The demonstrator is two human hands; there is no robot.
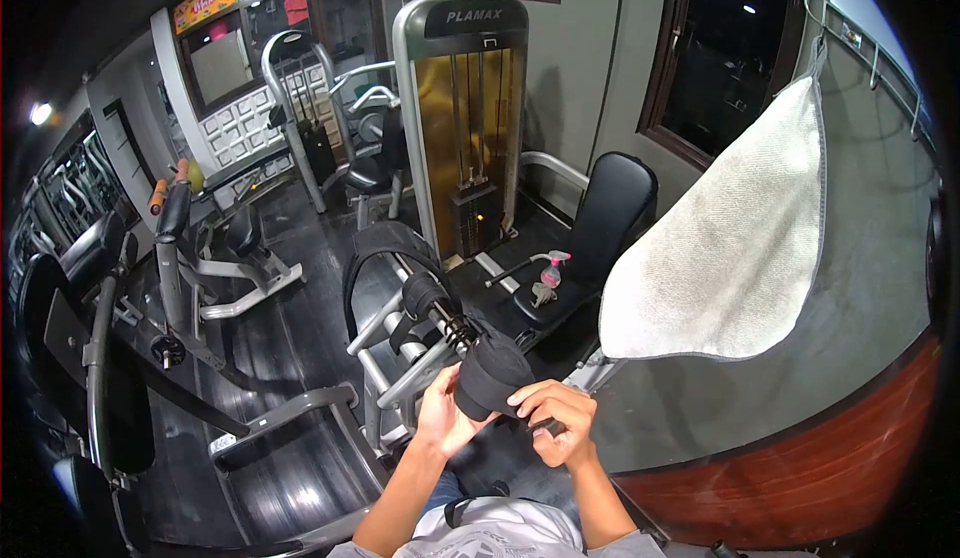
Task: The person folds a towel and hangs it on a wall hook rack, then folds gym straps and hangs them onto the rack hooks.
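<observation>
A wide black wrap (494, 376), with the look of dark fabric or padding, is rounded into a roll in front of my body. My left hand (447, 416) cups it from the left and below, thumb up along its side. At its right edge, my right hand (558, 418) has its fingers curled in and pinches a dark end of it. Just beyond the wrap is a machine's metal bar with dark rings (458, 334); whether the wrap sits around that bar, I cannot tell.
A white cloth (730, 238) hangs from a hook rail (868, 48) at the right. On a black bench seat (556, 303) stands a spray bottle (551, 272) beside a crumpled rag (543, 293). A weight-stack machine (463, 138) rises ahead; more gym machines (245, 258) fill the left.
</observation>
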